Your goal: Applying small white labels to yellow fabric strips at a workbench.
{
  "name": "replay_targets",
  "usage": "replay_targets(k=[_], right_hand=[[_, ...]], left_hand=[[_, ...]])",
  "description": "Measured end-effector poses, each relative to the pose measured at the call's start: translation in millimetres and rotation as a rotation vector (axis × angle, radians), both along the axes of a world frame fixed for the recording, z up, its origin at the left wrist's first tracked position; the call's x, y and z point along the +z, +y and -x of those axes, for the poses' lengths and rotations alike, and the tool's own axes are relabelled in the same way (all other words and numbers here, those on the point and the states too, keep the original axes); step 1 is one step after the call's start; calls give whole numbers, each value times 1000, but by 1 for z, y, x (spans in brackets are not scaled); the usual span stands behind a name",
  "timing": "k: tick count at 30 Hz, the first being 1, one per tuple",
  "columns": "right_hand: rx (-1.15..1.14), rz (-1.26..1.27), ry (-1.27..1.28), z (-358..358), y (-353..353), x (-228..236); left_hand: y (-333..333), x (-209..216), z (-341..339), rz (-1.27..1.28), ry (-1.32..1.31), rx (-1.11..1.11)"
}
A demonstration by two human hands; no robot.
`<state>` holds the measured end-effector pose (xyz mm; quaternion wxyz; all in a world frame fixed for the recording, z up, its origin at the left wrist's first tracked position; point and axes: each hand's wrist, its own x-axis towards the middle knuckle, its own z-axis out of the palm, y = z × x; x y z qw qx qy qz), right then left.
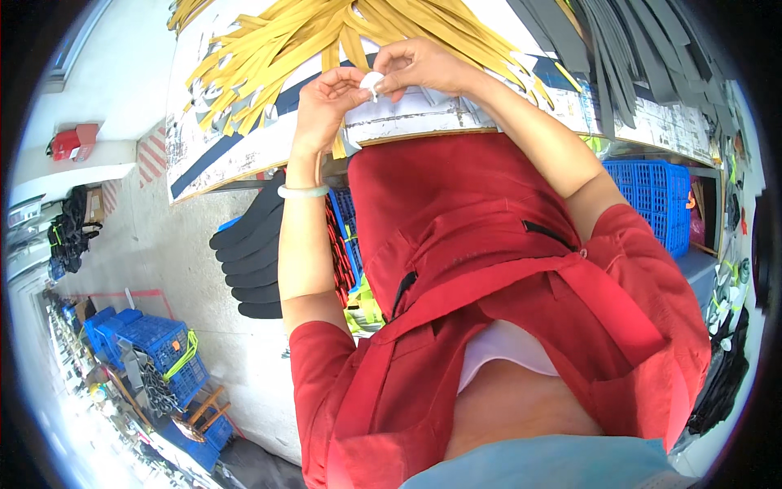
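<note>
Above the table's near edge, my left hand (332,99) and my right hand (419,69) meet with fingertips pinched together. Between them is a small white piece (371,81), perhaps a label or a scrap of paper; its exact kind is too small to make out. Both hands grip it, one from each side. Just beyond and under my hands, a fanned bundle of yellow straps (285,45) spreads over the white table (423,121). One yellow strap hangs over the near edge below my left hand.
Grey strips (611,57) drape over the table's right part. Under it stands a blue plastic crate (650,200). Black curved padded pieces (251,253) stick out at my left. Further left on the floor are more blue crates (163,346) and a wooden stool (205,411).
</note>
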<state>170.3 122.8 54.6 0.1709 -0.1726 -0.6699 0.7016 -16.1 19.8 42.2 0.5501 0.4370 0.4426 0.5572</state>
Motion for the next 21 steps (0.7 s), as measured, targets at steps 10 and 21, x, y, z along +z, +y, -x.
replay_targets(k=[10, 21], right_hand=[[-597, -1210, -36, 9, -37, -39], [-416, -104, 168, -3, -41, -19]], left_hand=[[-12, -4, -48, -261, 824, 493], [-19, 0, -5, -204, 606, 193]])
